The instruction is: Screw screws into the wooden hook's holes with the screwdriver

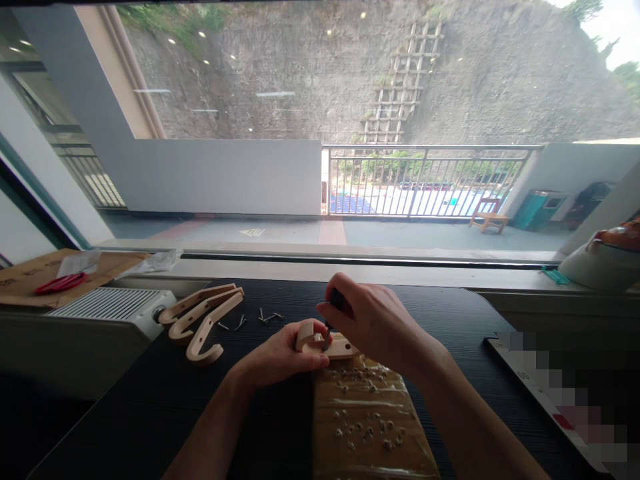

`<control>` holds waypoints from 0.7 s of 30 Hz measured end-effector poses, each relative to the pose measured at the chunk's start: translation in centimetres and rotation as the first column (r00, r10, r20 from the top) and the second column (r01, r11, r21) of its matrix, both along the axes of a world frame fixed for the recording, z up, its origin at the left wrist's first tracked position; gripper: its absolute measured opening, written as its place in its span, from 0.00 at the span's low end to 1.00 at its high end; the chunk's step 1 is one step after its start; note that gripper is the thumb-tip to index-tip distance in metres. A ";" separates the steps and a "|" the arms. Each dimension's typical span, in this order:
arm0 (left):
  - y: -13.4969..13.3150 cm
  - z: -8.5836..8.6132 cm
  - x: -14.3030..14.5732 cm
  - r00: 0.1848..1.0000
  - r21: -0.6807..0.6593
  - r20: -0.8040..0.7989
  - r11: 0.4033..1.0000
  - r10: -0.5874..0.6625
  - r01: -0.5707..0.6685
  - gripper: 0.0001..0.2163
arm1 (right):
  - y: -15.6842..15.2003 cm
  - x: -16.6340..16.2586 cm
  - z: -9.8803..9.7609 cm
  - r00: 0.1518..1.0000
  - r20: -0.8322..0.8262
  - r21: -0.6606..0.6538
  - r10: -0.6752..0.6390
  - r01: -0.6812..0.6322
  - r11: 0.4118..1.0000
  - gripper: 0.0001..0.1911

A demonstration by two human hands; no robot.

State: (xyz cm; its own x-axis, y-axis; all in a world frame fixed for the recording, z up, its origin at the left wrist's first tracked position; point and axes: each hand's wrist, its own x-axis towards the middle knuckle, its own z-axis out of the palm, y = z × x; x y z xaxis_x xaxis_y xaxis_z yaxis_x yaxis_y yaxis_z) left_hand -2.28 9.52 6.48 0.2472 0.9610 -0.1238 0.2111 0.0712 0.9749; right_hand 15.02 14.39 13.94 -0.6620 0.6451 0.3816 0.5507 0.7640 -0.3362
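My left hand (293, 352) grips the curved end of a wooden hook (341, 349), which lies on the far end of a tape-wrapped board (370, 427). Closed around the dark handle of a screwdriver (337, 301), my right hand (377, 317) holds it nearly upright, its tip down at a hole in the hook. Whether a screw sits under the tip I cannot tell. Another dark hole shows in the hook's straight part. Many small pits mark the board. Several more wooden hooks (204, 333) lie to the left, with loose screws (265, 317) between them and my left hand.
The black table (435, 313) stands against a window sill. At its left is a white radiator (117, 310), with cardboard (25, 277) and a red cable (60, 283) above. A pixelated flat object (545, 400) lies at right, and a white pot (595, 263) stands behind it.
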 end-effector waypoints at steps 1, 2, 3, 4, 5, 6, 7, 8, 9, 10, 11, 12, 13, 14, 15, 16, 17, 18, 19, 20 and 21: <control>0.0 0.0 0.0 1.000 0.000 0.007 1.000 -0.002 0.002 0.12 | 0.2 -0.1 -0.1 0.999 0.008 0.007 -0.037 0.037 0.999 0.09; 0.0 0.0 0.0 1.000 0.000 0.018 1.000 -0.005 0.005 0.12 | 0.4 -0.1 -0.2 0.997 0.014 0.008 -0.076 0.076 0.997 0.10; 0.1 0.0 0.0 0.999 0.000 0.032 1.000 -0.007 0.007 0.13 | 0.6 -0.1 -0.4 0.993 0.018 0.008 -0.116 0.116 0.993 0.11; 0.1 0.0 0.0 0.999 -0.001 0.045 1.000 -0.008 0.008 0.14 | 0.8 -0.1 -0.4 0.988 0.020 0.008 -0.150 0.150 0.989 0.12; 0.1 0.0 0.0 0.998 -0.002 0.056 1.000 -0.007 0.007 0.15 | 0.9 -0.1 -0.5 0.985 0.021 0.009 -0.170 0.170 0.985 0.12; 0.1 0.0 0.0 0.998 -0.005 0.063 1.000 -0.006 0.007 0.14 | 0.9 -0.1 -0.5 0.985 0.022 0.013 -0.171 0.171 0.985 0.13; 0.1 0.0 0.0 0.998 -0.009 0.066 1.000 -0.005 0.005 0.14 | 0.8 0.0 -0.4 0.988 0.019 0.018 -0.154 0.153 0.988 0.12; 0.1 0.0 0.0 0.998 -0.011 0.068 1.000 -0.002 0.003 0.13 | 0.6 0.0 -0.2 0.993 0.010 0.023 -0.117 0.116 0.993 0.11; 0.1 -0.1 0.0 0.997 -0.014 0.071 1.000 -0.001 0.002 0.12 | 0.3 0.1 0.0 0.998 -0.001 0.027 -0.065 0.065 0.998 0.10; 0.1 -0.1 0.0 0.997 -0.015 0.075 1.000 -0.004 0.005 0.10 | 0.0 0.2 0.2 1.000 -0.012 0.026 -0.005 0.005 1.000 0.09; 0.1 -0.1 0.0 0.997 -0.016 0.081 1.000 -0.010 0.011 0.09 | -0.3 0.3 0.4 0.998 -0.021 0.019 0.053 -0.052 0.998 0.08; 0.0 -0.2 0.0 0.996 -0.016 0.087 1.000 -0.020 0.021 0.08 | -0.5 0.3 0.6 0.995 -0.024 0.006 0.099 -0.099 0.995 0.08; 0.0 -0.2 0.0 0.995 -0.016 0.092 0.999 -0.030 0.031 0.07 | -0.7 0.3 0.7 0.992 -0.021 -0.009 0.128 -0.128 0.992 0.08; 0.0 -0.2 0.0 0.995 -0.015 0.092 0.999 -0.036 0.038 0.07 | -0.8 0.3 0.8 0.990 -0.013 -0.027 0.140 -0.140 0.990 0.08; 0.0 -0.2 0.0 0.996 -0.013 0.088 0.999 -0.034 0.035 0.07 | -0.8 0.3 0.8 0.991 -0.006 -0.042 0.134 -0.134 0.990 0.07; 0.0 -0.2 -0.1 0.996 -0.012 0.080 1.000 -0.026 0.027 0.08 | -0.7 0.3 0.7 0.994 -0.001 -0.052 0.112 -0.112 0.992 0.06; 0.0 -0.1 -0.1 0.997 -0.011 0.072 1.000 -0.015 0.016 0.09 | -0.5 0.2 0.5 0.997 0.001 -0.055 0.081 -0.081 0.995 0.06; 0.0 -0.1 -0.1 0.998 -0.009 0.064 1.000 -0.007 0.007 0.10 | -0.2 0.1 0.3 0.999 0.001 -0.051 0.043 -0.042 0.998 0.06; 0.0 0.0 0.0 0.998 -0.007 0.057 1.000 -0.003 0.003 0.11 | 0.0 0.1 0.2 1.000 0.003 -0.045 0.003 -0.003 0.999 0.07; 0.0 0.1 0.0 0.999 -0.004 0.051 1.000 -0.004 0.004 0.11 | 0.2 0.0 0.0 0.999 0.005 -0.038 -0.033 0.033 0.999 0.08; 0.0 0.1 0.0 0.999 -0.002 0.046 1.000 -0.008 0.008 0.12 | 0.4 0.0 -0.1 0.998 0.005 -0.029 -0.061 0.061 0.998 0.09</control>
